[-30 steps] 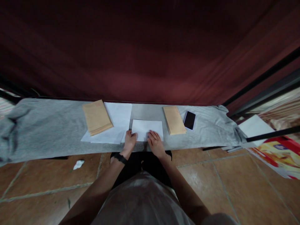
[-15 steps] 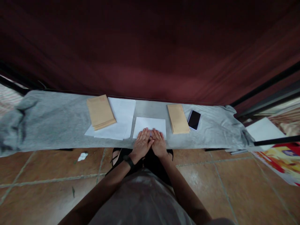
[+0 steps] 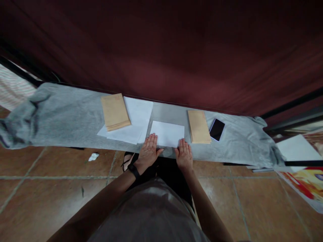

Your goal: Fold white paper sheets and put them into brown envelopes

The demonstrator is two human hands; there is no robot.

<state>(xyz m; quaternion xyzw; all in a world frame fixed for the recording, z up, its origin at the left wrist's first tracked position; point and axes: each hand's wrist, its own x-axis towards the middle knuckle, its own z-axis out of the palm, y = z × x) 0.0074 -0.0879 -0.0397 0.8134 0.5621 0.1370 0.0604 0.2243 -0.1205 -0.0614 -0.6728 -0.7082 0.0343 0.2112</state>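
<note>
A folded white paper (image 3: 168, 133) lies on the grey cloth (image 3: 63, 117) in front of me. My left hand (image 3: 148, 153) lies flat with fingers stretched out at the paper's near left corner. My right hand (image 3: 184, 155) lies flat at its near right corner, fingertips touching the edge. Both hands hold nothing. A black band sits on my left wrist.
A stack of brown envelopes (image 3: 114, 111) rests on white sheets (image 3: 136, 117) to the left. Another brown stack (image 3: 199, 126) and a black phone (image 3: 217, 129) lie to the right. A dark red curtain hangs behind. White paper and a colourful print lie at far right on the tiled floor.
My hands were together on the middle of the folded paper; they have slid apart along its near edge to the two corners. The view has shifted a little rightward.
</note>
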